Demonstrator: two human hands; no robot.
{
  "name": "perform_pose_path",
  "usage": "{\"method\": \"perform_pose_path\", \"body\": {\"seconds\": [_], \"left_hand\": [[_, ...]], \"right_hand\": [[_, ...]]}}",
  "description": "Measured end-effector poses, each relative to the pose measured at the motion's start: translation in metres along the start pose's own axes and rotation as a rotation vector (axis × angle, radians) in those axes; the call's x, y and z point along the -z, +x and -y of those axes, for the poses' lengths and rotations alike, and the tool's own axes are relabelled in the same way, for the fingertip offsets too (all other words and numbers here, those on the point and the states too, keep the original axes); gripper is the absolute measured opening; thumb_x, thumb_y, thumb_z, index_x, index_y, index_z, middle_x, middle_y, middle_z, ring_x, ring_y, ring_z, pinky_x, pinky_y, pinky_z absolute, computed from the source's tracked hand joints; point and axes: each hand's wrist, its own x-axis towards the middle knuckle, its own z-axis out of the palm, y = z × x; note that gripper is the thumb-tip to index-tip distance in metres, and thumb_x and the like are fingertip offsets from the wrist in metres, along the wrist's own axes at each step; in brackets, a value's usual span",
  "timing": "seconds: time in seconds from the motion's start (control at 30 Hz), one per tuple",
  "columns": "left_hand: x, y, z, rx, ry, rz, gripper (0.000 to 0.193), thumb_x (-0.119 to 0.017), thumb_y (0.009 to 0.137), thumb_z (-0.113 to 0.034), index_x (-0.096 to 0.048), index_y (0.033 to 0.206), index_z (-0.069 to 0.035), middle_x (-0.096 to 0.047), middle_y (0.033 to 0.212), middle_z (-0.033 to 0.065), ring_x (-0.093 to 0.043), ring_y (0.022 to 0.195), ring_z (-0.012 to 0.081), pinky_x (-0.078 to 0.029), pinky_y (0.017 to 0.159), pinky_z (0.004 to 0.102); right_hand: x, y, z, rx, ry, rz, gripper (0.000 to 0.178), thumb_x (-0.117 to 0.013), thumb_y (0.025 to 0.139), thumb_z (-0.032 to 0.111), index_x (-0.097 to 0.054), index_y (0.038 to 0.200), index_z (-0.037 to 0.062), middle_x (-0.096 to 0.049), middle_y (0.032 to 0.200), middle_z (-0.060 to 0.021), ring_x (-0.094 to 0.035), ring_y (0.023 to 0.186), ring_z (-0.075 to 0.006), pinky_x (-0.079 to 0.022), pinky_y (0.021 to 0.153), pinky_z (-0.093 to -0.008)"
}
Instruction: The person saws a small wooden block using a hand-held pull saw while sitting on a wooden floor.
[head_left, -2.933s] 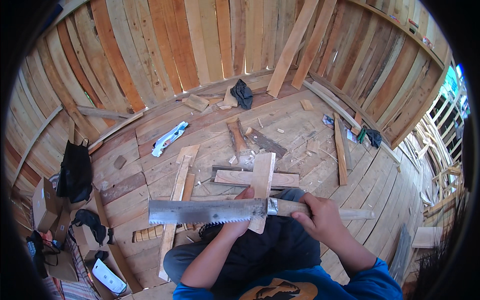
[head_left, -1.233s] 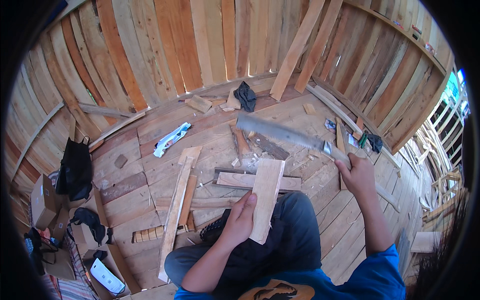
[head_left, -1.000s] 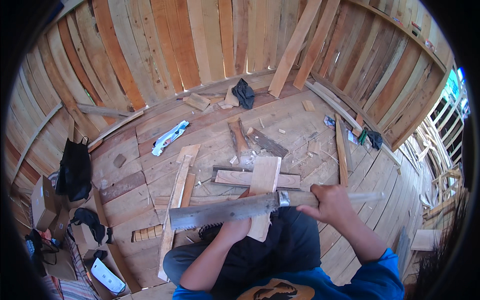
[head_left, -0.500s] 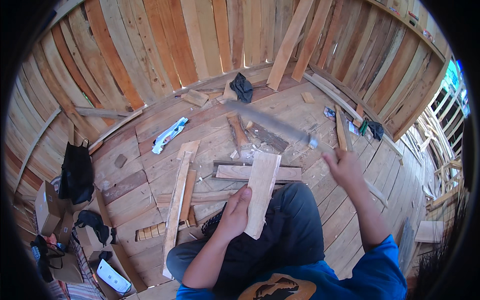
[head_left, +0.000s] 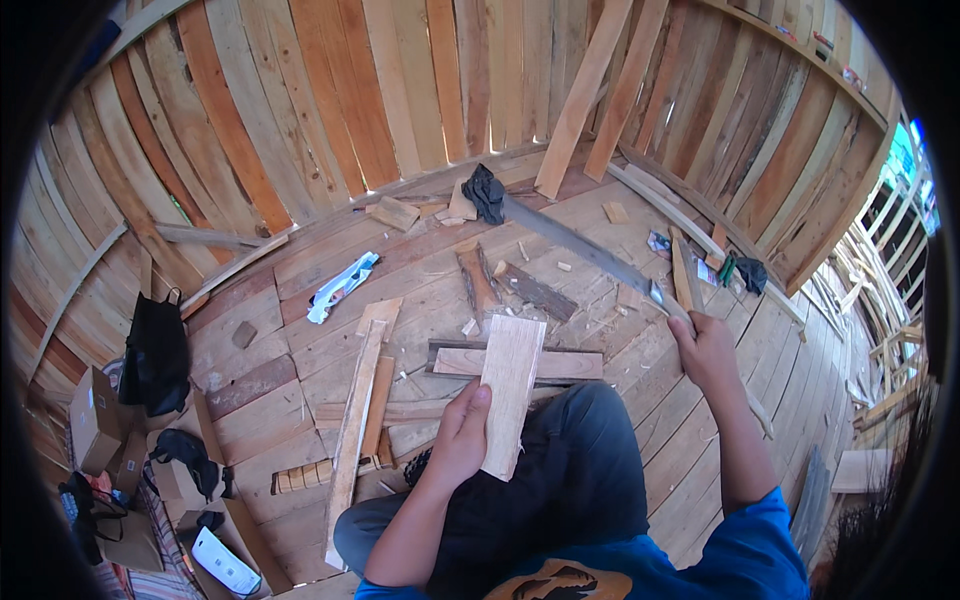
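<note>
My left hand (head_left: 460, 438) is closed around the left edge of a short pale board (head_left: 516, 400), which it holds upright over my lap. Off to the right, my right hand (head_left: 704, 352) is wrapped round the handle of a machete (head_left: 580, 246). Its long grey blade points away to the upper left, clear of the board. Beyond the pale board, a thin plank (head_left: 568, 363) lies across a darker piece on the floor.
Two bark-edged offcuts (head_left: 478, 278) (head_left: 535, 290) lie ahead among wood chips. Long strips (head_left: 352, 440) are on my left, near a wooden sheath (head_left: 300, 477). Cardboard boxes (head_left: 245, 535) stand at far left. Plank walls (head_left: 400, 90) enclose the back; a black bag (head_left: 484, 192) sits near them.
The machete's blade, blurred before, now shows sharply. My right hand has shifted slightly right and down. The pale board has moved a little left and lower with my left hand.
</note>
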Motion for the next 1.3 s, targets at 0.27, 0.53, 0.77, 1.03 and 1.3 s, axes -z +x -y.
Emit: {"method": "perform_pose_path", "body": {"seconds": [0.27, 0.53, 0.77, 1.03, 1.3], "left_hand": [[0.009, 0.002, 0.068, -0.422, 0.628, -0.156, 0.031, -0.043, 0.102, -0.020, -0.058, 0.120, 0.001, -0.066, 0.096, 0.0137, -0.061, 0.093, 0.0203, -0.047, 0.086, 0.0356], [-0.005, 0.012, 0.051, -0.326, 0.411, -0.144, 0.031, -0.041, 0.103, -0.018, -0.059, 0.114, 0.005, -0.065, 0.091, 0.0070, -0.060, 0.089, 0.0174, -0.048, 0.082, 0.0322], [0.008, 0.005, 0.003, -0.073, 0.061, -0.069, 0.045, -0.031, 0.106, -0.036, -0.055, 0.119, 0.000, -0.062, 0.083, 0.0070, -0.061, 0.064, 0.0118, -0.051, 0.058, 0.0261], [0.021, 0.011, 0.035, -0.057, 0.237, -0.105, 0.041, -0.033, 0.106, -0.032, -0.055, 0.118, 0.001, -0.064, 0.085, 0.0091, -0.064, 0.067, 0.0143, -0.053, 0.059, 0.0281], [0.003, -0.005, 0.002, 0.038, -0.005, -0.096, 0.044, -0.035, 0.105, -0.039, -0.057, 0.112, -0.002, -0.060, 0.079, 0.0049, -0.057, 0.065, 0.0112, -0.049, 0.060, 0.0271]], "right_hand": [[-0.012, -0.056, 0.048, 0.481, -0.110, 0.295, 0.064, -0.064, 0.076, 0.067, -0.061, 0.068, 0.0030, -0.056, 0.052, -0.0157, -0.062, 0.055, -0.0359, -0.051, 0.055, -0.0427], [-0.025, -0.025, 0.033, 0.549, -0.220, 0.121, 0.065, -0.062, 0.076, 0.068, -0.061, 0.066, 0.0035, -0.059, 0.056, -0.0153, -0.064, 0.058, -0.0346, -0.051, 0.057, -0.0423], [0.027, 0.035, -0.067, -0.027, -0.080, -0.330, 0.058, -0.063, 0.082, 0.056, -0.063, 0.073, -0.0012, -0.056, 0.059, -0.0227, -0.061, 0.062, -0.0412, -0.046, 0.060, -0.0475], [-0.007, -0.055, 0.031, 0.305, 0.063, 0.198, 0.057, -0.068, 0.078, 0.056, -0.058, 0.067, 0.0005, -0.053, 0.054, -0.0197, -0.060, 0.056, -0.0401, -0.047, 0.056, -0.0462], [-0.011, 0.019, -0.016, -0.203, 0.093, -0.034, 0.064, -0.057, 0.088, 0.056, -0.059, 0.068, -0.0046, -0.054, 0.056, -0.0221, -0.061, 0.058, -0.0361, -0.044, 0.056, -0.0458]]}}
